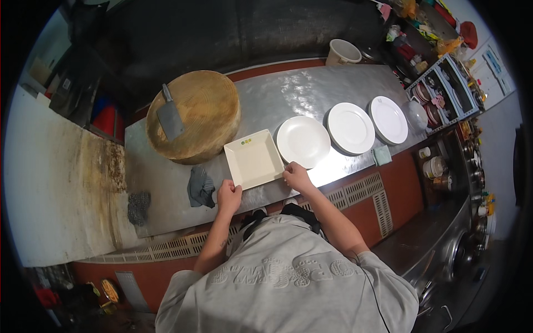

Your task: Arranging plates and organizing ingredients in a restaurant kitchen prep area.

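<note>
A cream square dish with sloping sides and a small printed mark on its far rim rests on the steel table before me. My left hand pinches its near left corner. At the near right corner, my right hand has its fingers closed on the rim. Just right of the dish is a round white plate, apparently stacked on others. Two more stacks of white plates follow to the right, one topped by an oval-looking plate, the other by a plate with a small mark.
A thick round wooden chopping block bears a cleaver. Near my left hand lies a crumpled dark cloth; a folded pale green cloth sits at the table's front edge. A bucket stands behind, and a crockery rack at right.
</note>
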{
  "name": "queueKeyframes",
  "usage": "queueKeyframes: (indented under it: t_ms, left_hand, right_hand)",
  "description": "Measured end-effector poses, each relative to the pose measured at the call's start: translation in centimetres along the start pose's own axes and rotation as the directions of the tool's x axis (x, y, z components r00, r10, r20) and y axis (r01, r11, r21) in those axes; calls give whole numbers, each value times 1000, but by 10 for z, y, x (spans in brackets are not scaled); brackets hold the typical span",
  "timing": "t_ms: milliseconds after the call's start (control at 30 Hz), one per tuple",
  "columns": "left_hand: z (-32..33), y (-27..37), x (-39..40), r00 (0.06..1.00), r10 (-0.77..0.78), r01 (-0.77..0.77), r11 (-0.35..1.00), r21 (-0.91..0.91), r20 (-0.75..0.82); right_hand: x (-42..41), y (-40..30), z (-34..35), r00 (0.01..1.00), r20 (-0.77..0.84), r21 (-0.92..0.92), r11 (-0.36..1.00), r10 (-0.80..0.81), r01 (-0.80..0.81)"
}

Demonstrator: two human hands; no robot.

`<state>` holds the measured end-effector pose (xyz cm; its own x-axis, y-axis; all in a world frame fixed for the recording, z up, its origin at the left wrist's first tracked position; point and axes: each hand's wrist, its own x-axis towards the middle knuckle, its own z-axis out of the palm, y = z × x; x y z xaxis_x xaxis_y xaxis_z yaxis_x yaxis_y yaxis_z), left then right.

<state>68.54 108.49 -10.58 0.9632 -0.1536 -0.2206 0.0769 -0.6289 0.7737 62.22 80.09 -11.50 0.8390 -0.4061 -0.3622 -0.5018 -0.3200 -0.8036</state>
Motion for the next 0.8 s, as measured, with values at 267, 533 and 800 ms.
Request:
queueKeyframes:
  t_ms: [267,533,800]
  left_hand:
    - [6,-6,-3,993,115,-117,991,62,30]
    - [2,4,-7,980,155,-176,966,188,121]
    - [-3,45,-12,983,105,-168,839,517,149]
  right_hand:
    - [-20,-4,7,984,-147,-67,993,-101,92]
    - [-42,-10,-5,995,-61,-8,997,-73,73]
    - [-72,25,-36,982,-189,138,989,-33,59]
